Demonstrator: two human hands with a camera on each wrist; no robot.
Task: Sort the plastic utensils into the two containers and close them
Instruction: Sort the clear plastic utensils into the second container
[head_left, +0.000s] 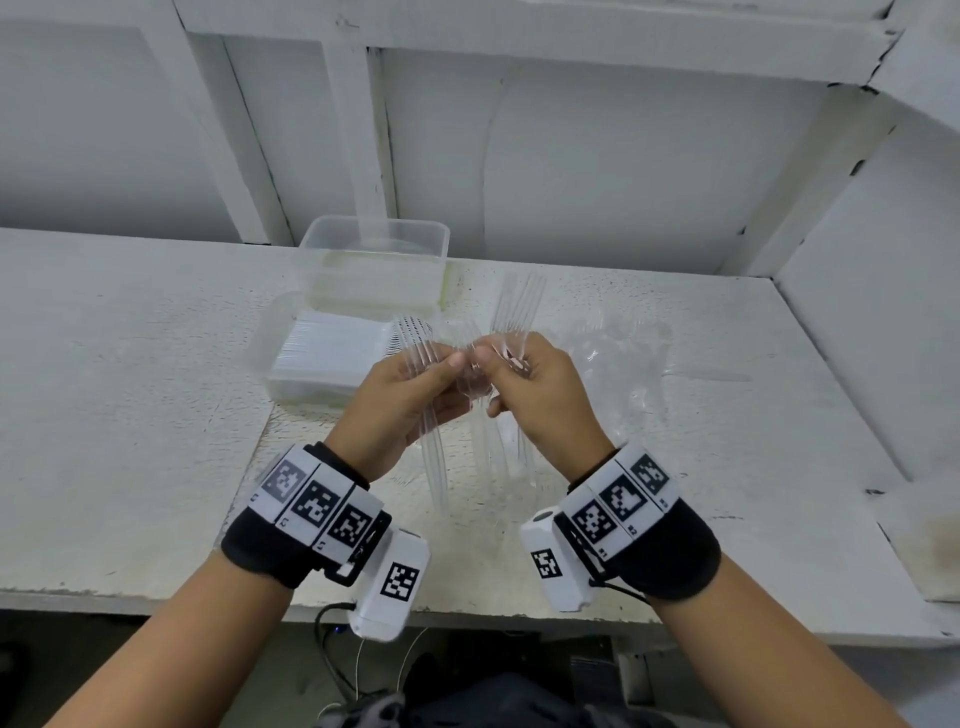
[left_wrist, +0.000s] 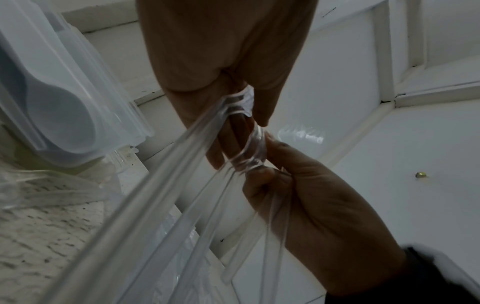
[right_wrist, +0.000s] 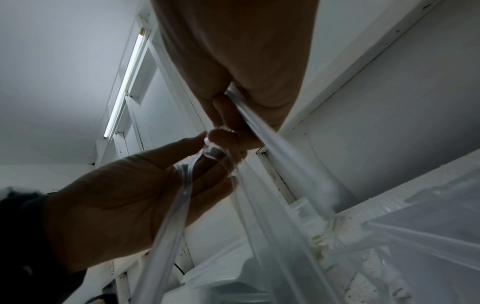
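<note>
Both hands, left (head_left: 410, 395) and right (head_left: 535, 384), each gripped a bundle of clear forks (head_left: 519, 306), apparently separating them before boxing.

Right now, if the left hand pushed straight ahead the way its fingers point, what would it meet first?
Most likely the right hand: the left hand points up and inward, its fingertips already nearly touching the other's around the clear plastic forks both grip. Depth is uncertain.

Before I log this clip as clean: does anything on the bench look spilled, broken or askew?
Nothing looks broken or spilled. Both hands, left and right, grip bunches of clear forks. More clear utensils lie in a loose heap on the bench, unsorted, and the container stands open.
</note>
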